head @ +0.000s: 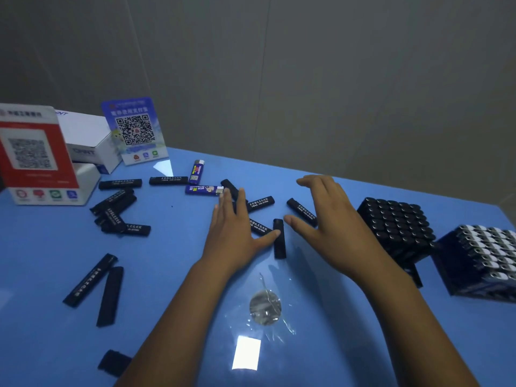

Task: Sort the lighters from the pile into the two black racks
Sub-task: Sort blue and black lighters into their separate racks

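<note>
Several black lighters lie scattered on the blue table (173, 258), with two blue lighters (203, 190) among them at the back. My left hand (233, 233) lies flat over a few black lighters, fingers straight, its thumb touching one black lighter (279, 243). My right hand (326, 216) hovers open just right of it, above another black lighter (301, 211). Two black racks stand at the right: the nearer-centre rack (396, 227) is filled with black-topped lighters, the far-right rack (483, 263) with silver-topped ones.
At the back left stand a red QR sign (33, 155), white boxes (86, 141) and a blue QR sign (135, 129). A clear plastic wrapper with a round disc (265, 307) lies near the front. A grey wall rises behind the table.
</note>
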A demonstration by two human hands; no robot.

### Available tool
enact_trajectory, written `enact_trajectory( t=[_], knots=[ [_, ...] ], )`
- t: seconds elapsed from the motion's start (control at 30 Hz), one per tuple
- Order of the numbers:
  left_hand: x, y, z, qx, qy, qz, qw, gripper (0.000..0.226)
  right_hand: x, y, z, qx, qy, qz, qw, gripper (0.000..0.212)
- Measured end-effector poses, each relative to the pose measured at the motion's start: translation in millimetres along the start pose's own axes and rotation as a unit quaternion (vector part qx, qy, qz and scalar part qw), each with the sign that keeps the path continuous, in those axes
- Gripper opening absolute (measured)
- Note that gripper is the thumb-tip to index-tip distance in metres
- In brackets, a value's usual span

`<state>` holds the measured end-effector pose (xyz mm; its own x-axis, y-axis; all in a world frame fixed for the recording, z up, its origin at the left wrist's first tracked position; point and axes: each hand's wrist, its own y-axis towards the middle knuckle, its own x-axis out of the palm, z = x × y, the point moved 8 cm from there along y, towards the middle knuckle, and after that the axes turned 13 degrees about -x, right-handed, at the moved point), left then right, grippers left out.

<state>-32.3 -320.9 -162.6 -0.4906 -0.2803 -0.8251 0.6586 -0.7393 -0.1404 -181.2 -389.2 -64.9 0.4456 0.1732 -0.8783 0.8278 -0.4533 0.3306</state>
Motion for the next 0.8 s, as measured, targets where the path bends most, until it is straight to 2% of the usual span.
enact_trajectory(
  t=[0.13, 0.33, 0.53, 0.67, 0.8],
  knots=[
    [-1, 18, 10, 0.033, 0.012, -0.011, 0.999, 0.116, 4, 11, 12, 0.006, 0.004, -0.003, 1.0, 0.055],
    [4, 29, 19, 0.091, 0.036, -0.042, 0.994, 0.103, 11, 26, 22, 0.002, 0.011, -0.025, 1.0, 0.052],
    [-4, 28, 15, 0.114, -0.087, -0.089, 0.986, 0.097, 12, 36, 25, -0.002, 0.016, -0.022, 1.0, 0.05],
    [-20, 27, -4, 0.085, -0.03, -0.054, 0.994, 0.1, 11, 37, 25, -0.001, 0.019, -0.019, 1.0, 0.05],
    [-20, 21, -1, 0.097, -0.005, -0.07, 0.993, 0.095, 10, 35, 25, 0.0, 0.017, -0.021, 1.0, 0.049]
  ],
)
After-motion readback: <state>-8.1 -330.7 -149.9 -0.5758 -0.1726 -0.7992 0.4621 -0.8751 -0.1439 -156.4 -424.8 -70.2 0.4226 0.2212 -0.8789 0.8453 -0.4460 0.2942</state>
